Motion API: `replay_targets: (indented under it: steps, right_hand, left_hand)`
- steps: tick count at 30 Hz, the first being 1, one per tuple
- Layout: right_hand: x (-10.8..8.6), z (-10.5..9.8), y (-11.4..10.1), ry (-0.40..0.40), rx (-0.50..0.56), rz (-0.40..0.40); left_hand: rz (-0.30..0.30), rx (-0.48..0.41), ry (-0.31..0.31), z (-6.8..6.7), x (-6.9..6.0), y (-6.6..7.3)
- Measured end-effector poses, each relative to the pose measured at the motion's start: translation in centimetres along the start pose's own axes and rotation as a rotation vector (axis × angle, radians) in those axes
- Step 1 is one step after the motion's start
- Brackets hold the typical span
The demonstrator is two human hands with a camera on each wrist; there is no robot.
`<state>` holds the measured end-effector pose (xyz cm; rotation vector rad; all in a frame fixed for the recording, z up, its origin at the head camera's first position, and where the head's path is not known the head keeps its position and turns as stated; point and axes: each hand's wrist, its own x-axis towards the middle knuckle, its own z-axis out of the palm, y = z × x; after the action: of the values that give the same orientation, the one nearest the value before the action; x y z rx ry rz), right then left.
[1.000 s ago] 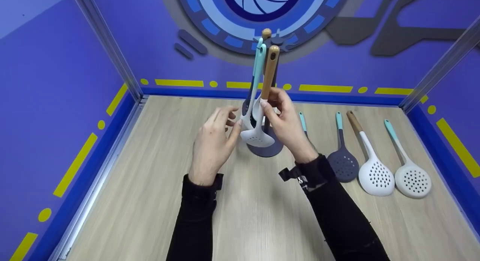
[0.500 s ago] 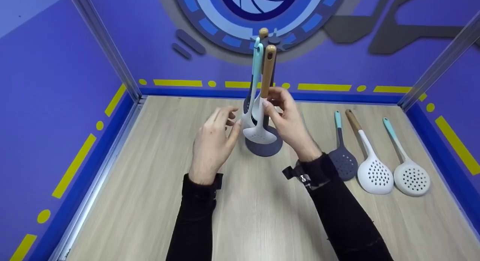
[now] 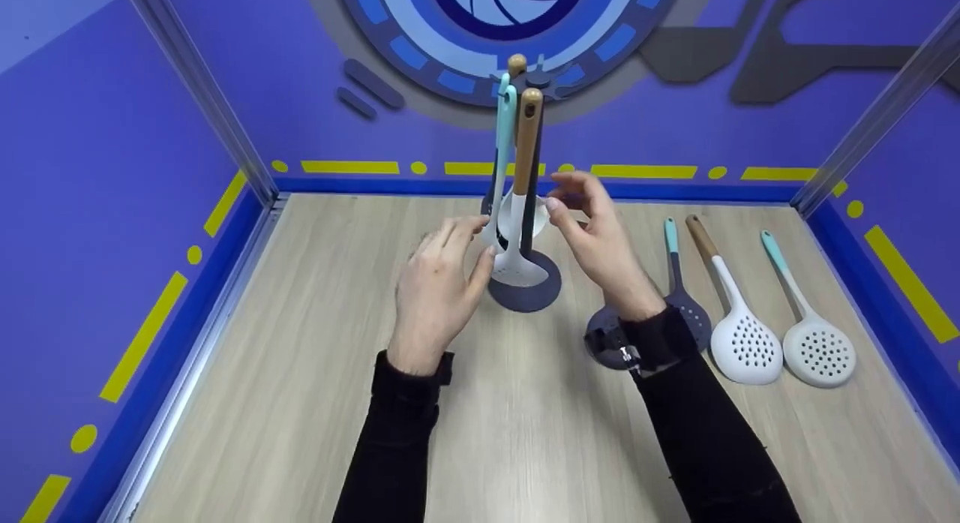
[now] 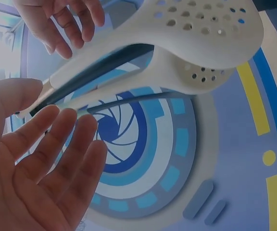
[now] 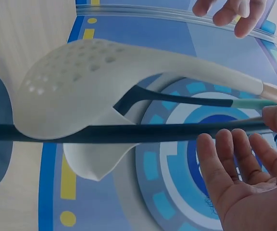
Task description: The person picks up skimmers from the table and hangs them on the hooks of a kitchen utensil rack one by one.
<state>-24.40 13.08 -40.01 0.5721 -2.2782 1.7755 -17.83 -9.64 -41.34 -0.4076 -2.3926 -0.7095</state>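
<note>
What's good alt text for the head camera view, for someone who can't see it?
A person's left grip and right grip, neither visibly holding anything, flank a dark upright stand hung with wooden-handled and mint-handled utensils on a light wood-look table. Four more utensils lie to the right; a blue mural wall rises behind.

A wood-grain table (image 3: 300,403) carries a stand (image 3: 541,298) and four utensils (image 3: 746,350).

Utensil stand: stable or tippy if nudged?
The utensil stand could tip if pushed high, as it rises tall above a fairly small round base. It may go more easily leftward in the head view, where the hung utensils cluster. They'd likely swing, hanging by their handle ends.
</note>
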Motion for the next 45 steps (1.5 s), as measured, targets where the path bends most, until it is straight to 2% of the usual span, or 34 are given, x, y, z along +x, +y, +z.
replay_targets:
  steps: [10,16,26,30,34,41,45]
  right_hand:
    - [-0.4,-1.8,1.1,0.009,-0.122,0.031]
    - [0.0,-2.1,1.9,-0.008,-0.149,0.038]
    - [2.6,-0.7,3.4,-0.116,-0.107,0.02]
    - [3.4,0.0,3.9,-0.154,-0.101,0.026]
    - [4.1,0.4,4.2,-0.156,-0.106,0.035]
    - [4.8,1.1,4.4,-0.144,-0.203,0.0]
    - [5.1,1.3,4.6,-0.162,-0.168,-0.032]
  left_hand:
    - [0.022,-0.105,0.022,1.0,-0.2,1.8]
    - [0.035,-0.11,0.023,1.1,0.0,2.5]
    - [0.069,-0.041,0.041,0.7,0.6,2.2]
    - [0.09,0.001,0.029,0.5,0.6,1.8]
    - [0.12,0.032,0.005,0.4,0.6,1.5]
    - [0.134,0.052,-0.004,0.4,0.7,1.3]
    - [0.143,0.059,-0.007,0.3,0.8,1.3]
